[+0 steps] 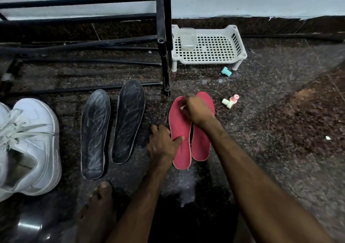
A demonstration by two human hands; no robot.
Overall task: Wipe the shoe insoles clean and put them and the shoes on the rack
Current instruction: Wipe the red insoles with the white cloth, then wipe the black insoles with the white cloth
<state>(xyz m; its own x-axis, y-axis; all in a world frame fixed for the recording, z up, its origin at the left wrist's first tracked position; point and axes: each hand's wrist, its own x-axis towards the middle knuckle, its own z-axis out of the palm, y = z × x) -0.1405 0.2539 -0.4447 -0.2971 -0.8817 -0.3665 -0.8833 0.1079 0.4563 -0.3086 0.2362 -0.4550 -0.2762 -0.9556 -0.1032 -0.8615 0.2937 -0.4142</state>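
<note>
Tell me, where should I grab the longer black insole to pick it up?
Grab the longer black insole at its heel end, nearest the person. It lies flat on the floor, so slide your fingers under that thin edge, thumb on top. That end is free; its toe lies by the rack's bottom bar, and the other black insole sits on its left.

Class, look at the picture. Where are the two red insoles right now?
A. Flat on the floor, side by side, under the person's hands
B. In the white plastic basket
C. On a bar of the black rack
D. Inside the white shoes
A: the red insoles lie side by side on the dark floor, with the left hand pressing on one and the right hand over their front ends.
</note>
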